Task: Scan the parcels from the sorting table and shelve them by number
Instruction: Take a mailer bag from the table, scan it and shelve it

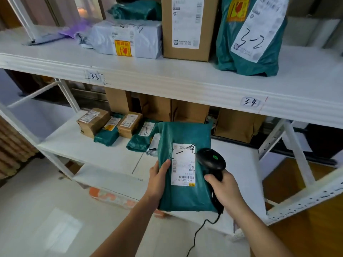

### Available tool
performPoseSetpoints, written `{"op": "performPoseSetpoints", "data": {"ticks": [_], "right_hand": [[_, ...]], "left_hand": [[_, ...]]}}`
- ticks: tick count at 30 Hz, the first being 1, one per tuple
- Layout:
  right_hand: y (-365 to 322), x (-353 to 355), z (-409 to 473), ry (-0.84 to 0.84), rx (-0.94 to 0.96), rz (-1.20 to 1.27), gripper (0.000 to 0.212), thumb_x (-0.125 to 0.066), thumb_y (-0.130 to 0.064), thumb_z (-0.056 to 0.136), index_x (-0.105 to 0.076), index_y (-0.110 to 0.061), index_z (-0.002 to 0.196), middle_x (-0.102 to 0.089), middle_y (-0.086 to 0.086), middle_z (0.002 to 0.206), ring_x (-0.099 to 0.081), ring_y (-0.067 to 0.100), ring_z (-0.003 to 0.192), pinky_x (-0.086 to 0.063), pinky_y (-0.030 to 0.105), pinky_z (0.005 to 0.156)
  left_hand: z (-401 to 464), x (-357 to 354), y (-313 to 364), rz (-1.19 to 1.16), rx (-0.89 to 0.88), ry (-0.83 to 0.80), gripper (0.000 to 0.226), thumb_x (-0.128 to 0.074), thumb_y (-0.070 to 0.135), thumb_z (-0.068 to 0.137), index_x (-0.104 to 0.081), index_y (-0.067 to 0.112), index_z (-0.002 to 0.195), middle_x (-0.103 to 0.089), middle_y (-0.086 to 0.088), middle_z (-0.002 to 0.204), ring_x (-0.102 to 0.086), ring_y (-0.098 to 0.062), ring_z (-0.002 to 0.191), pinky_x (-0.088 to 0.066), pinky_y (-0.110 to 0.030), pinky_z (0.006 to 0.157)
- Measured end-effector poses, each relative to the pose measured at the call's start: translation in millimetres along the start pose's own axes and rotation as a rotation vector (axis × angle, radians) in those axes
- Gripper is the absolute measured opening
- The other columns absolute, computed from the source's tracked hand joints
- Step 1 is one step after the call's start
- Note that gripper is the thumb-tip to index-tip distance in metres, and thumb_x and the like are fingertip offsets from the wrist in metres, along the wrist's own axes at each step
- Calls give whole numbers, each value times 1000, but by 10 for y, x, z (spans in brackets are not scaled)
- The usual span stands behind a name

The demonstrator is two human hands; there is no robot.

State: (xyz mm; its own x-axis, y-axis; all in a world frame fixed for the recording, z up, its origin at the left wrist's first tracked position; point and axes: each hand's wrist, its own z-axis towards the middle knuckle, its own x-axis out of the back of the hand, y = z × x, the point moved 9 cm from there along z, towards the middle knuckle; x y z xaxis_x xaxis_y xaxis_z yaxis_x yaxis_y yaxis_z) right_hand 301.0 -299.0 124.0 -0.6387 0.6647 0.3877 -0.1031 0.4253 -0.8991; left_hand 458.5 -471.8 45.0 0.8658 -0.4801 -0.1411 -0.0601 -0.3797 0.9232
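Note:
A green plastic parcel (183, 134) with a white shipping label (182, 164) is held up in front of the white shelf unit. My left hand (157, 180) grips its lower left edge, thumb on the front. My right hand (225, 190) holds a black corded barcode scanner (211, 158), whose head with a green light sits right beside the label's right edge. The parcel's lower right corner is hidden behind my right hand.
The upper shelf (167, 78) carries tags "3-3" and "3-4", a grey bagged parcel (128, 39), a cardboard box (187, 28) and a green bag marked "3-2" (250, 36). The lower shelf (89, 145) holds several small boxes and green bags. The scanner cable (198, 232) hangs down.

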Motion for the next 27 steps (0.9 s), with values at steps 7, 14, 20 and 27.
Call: {"op": "performPoseSetpoints", "data": {"ticks": [7, 14, 20, 27], "right_hand": [[38, -202, 313, 117, -89, 47, 4, -65, -17, 90, -66, -14, 91, -72, 7, 86, -66, 22, 81, -48, 32, 68], [238, -368, 759, 155, -153, 40, 7, -64, -20, 89, -67, -14, 90, -72, 9, 86, -68, 25, 83, -49, 35, 69], [541, -447, 1197, 167, -218, 46, 7, -63, -17, 89, -63, -10, 86, -65, 5, 78, -58, 19, 72, -42, 31, 63], [770, -557, 1887, 125, -235, 45, 4, -60, -19, 88, -61, -16, 85, -63, 5, 75, -60, 24, 70, -45, 31, 64]], "left_hand": [[666, 32, 7, 46, 94, -63, 19, -68, 52, 98, -59, 40, 109, -57, -6, 136, -68, -25, 115, -56, -48, 96], [1235, -107, 39, 170, 58, -99, 11, -65, 35, 103, -69, 27, 108, -78, 4, 106, -75, -14, 94, -59, -32, 79], [1678, -207, -185, 232, 103, -57, 39, -65, 42, 103, -57, 12, 126, -71, -4, 116, -67, -27, 110, -53, -46, 101], [2220, -399, -338, 181, 146, -76, 43, -62, 37, 105, -56, 8, 136, -68, -12, 130, -63, -35, 120, -49, -51, 109]]}}
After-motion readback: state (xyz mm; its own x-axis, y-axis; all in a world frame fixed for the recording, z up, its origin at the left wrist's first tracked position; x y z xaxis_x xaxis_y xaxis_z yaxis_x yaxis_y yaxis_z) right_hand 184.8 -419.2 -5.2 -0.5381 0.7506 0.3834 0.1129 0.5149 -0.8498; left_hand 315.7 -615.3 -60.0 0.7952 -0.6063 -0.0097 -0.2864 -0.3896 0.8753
